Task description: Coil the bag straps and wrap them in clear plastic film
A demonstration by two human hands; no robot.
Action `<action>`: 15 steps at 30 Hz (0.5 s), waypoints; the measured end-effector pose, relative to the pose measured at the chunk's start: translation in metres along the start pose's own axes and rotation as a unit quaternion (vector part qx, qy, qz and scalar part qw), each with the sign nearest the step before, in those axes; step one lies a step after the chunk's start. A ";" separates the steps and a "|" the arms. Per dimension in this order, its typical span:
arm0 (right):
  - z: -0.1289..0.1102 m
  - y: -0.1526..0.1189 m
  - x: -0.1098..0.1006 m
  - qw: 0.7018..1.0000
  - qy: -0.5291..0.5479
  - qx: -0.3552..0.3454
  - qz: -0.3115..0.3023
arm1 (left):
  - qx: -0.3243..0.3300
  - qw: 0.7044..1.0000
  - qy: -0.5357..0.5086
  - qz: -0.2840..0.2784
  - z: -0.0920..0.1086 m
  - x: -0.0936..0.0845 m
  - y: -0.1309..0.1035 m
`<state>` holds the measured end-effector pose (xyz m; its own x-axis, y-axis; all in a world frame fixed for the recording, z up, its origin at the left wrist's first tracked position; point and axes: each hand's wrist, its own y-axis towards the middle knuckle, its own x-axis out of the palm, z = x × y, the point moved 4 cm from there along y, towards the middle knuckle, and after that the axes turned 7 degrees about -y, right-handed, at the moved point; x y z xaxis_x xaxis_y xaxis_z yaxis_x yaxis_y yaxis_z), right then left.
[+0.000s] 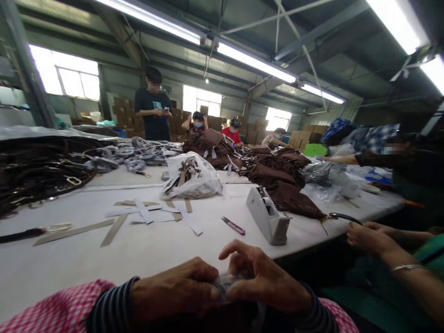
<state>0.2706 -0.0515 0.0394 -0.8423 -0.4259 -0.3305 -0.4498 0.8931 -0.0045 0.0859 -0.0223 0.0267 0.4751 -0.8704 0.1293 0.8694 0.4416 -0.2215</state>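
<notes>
At the table's near edge my left hand (178, 286) is closed, its thumb and fingers pinching a blurred grey, film-like piece (226, 283). My right hand (262, 280) holds the other side of that piece with the thumb low on it. The right index finger is raised and curved. Below the hands the piece runs into shadow, and its kind cannot be made out. Ahead of them lie pink-handled thread snips (234, 226) and a grey tape dispenser (268, 217). Loose white and tan strips (144, 212) are scattered to the left.
An open plastic bag (199, 187) of strips stands mid-table. Behind are grey wrapped straps (138, 152), with dark straps (38, 166) at left and brown fringed bags (280, 178) at right. At right, a co-worker's hands (371, 236) hold a dark strap. Other people are across the table.
</notes>
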 end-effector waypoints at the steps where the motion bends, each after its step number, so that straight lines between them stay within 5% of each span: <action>1: 0.010 -0.007 -0.001 1.000 -0.030 0.004 0.006 | 0.002 1.000 0.007 0.027 -0.003 -0.001 -0.006; 4: 0.042 -0.025 -0.011 0.989 -0.120 0.006 0.089 | -0.002 0.996 0.024 0.086 -0.009 -0.006 -0.025; 7: 0.048 -0.027 -0.021 0.968 -0.187 -0.033 0.165 | -0.004 0.992 0.015 0.124 -0.018 -0.013 -0.041; 11: 0.000 -0.004 -0.019 0.938 -0.281 -0.152 0.133 | -0.022 0.985 -0.063 0.161 -0.031 -0.020 -0.054; 15: -0.038 0.019 -0.030 0.885 -0.335 -0.252 0.203 | 0.019 0.968 -0.202 0.149 -0.035 -0.017 -0.062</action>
<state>0.2760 -0.0269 0.0853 -0.6763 0.2475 -0.6938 -0.3677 0.7027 0.6091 0.0197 -0.0427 0.0046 0.7132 -0.5506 0.4338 0.6862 0.6748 -0.2717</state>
